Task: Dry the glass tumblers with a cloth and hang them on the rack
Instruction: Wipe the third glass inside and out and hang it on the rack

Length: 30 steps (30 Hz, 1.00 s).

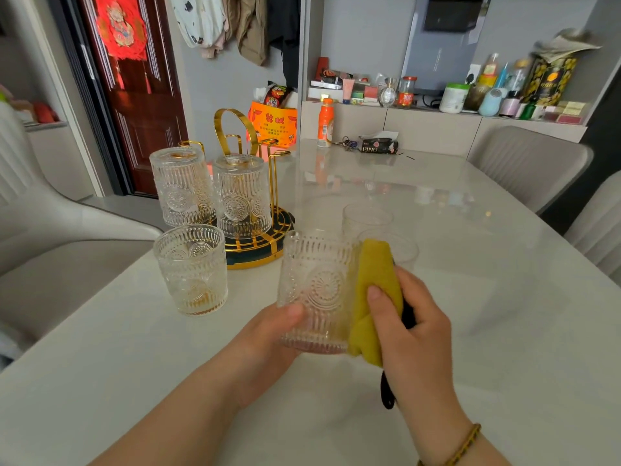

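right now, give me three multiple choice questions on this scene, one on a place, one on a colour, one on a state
1. Where does the rack stand? A) table's left part B) shelf C) chair
2. What colour is the cloth? A) blue B) yellow C) white
3. How do the hung tumblers sit? A) upright B) on their sides C) upside down
Answers: 1 A, its base rests on the table; 2 B, the right hand holds it, plainly yellow; 3 C, both show bases up.
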Available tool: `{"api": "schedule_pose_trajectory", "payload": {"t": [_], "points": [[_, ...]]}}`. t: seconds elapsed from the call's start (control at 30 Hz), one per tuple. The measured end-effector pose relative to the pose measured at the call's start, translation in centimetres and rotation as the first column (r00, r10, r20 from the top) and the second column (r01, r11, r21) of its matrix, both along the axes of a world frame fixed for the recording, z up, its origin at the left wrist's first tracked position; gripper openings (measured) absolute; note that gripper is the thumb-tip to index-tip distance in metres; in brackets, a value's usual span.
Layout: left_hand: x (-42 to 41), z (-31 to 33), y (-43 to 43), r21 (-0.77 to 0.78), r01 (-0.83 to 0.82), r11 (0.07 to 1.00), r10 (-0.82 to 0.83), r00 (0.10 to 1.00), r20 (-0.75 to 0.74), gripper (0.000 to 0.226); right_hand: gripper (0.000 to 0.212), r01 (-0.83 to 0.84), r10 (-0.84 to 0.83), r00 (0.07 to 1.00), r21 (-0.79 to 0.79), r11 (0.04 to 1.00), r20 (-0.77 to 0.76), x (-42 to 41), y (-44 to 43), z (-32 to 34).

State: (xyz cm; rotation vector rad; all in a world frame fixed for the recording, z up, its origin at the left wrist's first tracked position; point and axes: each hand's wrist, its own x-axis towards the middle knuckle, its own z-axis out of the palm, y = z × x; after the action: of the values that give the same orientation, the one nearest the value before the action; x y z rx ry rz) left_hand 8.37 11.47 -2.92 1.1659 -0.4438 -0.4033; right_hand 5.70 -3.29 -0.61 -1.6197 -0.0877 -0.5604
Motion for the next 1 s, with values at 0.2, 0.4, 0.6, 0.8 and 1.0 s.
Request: {"api": "schedule_pose_trajectory", "payload": {"t": [0.2, 0.4, 0.6, 0.8, 1.0], "points": [[0.6, 0.1, 0.3, -0.060, -0.108, 0.992, 0.108, 0.994, 0.003, 0.067, 0.029, -0.098, 0.095, 0.995, -0.079, 0.992, -0.044, -0.4, 1.2, -1.0], [0.7, -0.1, 0.3, 0.052, -0.217, 0.975, 0.219, 0.975, -0.031, 0.091, 0.040, -0.037, 0.036, 0.999, -0.195, 0.980, -0.009, -0.2, 1.0, -1.2], [0.5, -0.2, 0.2, 0.149, -0.135, 0.979, 0.128, 0.990, 0.055, 0.087, 0.045, 0.052, 0.009, 0.989, -0.396, 0.917, 0.150, -0.1, 1.7, -1.9], [-0.1, 0.4, 0.1, 0.092, -0.069, 0.993, 0.064, 0.996, 0.056, 0.094, 0.043, 0.096, -0.001, 0.970, -0.377, 0.921, 0.243, -0.3, 1.2, -1.1], [0.2, 0.3, 0.4, 0.116, -0.090, 0.989, 0.094, 0.995, -0.028, 0.101, 0.034, -0.149, 0.143, 0.988, -0.132, 0.980, -0.050, 0.1, 0.2, -0.2]]}}
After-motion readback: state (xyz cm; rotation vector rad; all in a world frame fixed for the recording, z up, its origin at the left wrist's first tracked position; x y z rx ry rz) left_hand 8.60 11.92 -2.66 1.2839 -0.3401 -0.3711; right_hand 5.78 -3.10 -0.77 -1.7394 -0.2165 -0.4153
